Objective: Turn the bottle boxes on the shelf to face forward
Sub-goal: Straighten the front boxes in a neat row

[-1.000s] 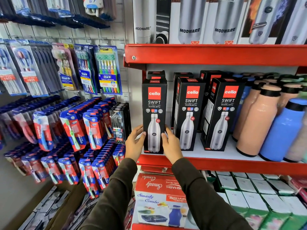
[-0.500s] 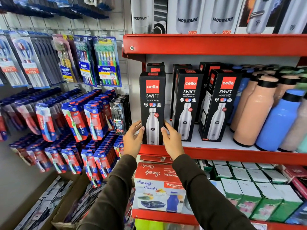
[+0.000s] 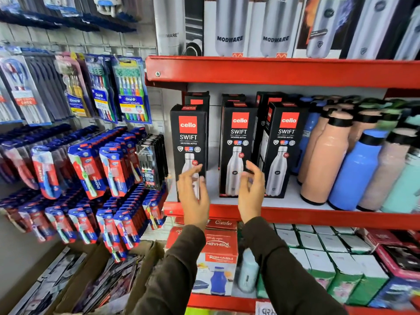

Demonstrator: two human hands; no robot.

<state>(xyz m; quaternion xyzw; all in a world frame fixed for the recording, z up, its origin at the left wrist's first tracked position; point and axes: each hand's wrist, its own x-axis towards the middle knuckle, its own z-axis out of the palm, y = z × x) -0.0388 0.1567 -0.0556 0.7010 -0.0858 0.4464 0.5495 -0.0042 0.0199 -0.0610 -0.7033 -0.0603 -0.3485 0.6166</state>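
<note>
Bottle boxes, the tall black cardboard Cello Swift ones, stand along the red metal shelf (image 3: 295,214), and honestly all three front ones look forward-facing: left box (image 3: 188,142), middle box (image 3: 237,146), right box (image 3: 285,148). Probably nearly done. Left hand (image 3: 193,192) and right hand (image 3: 251,192) hover with fingers spread, gripping nothing.
</note>
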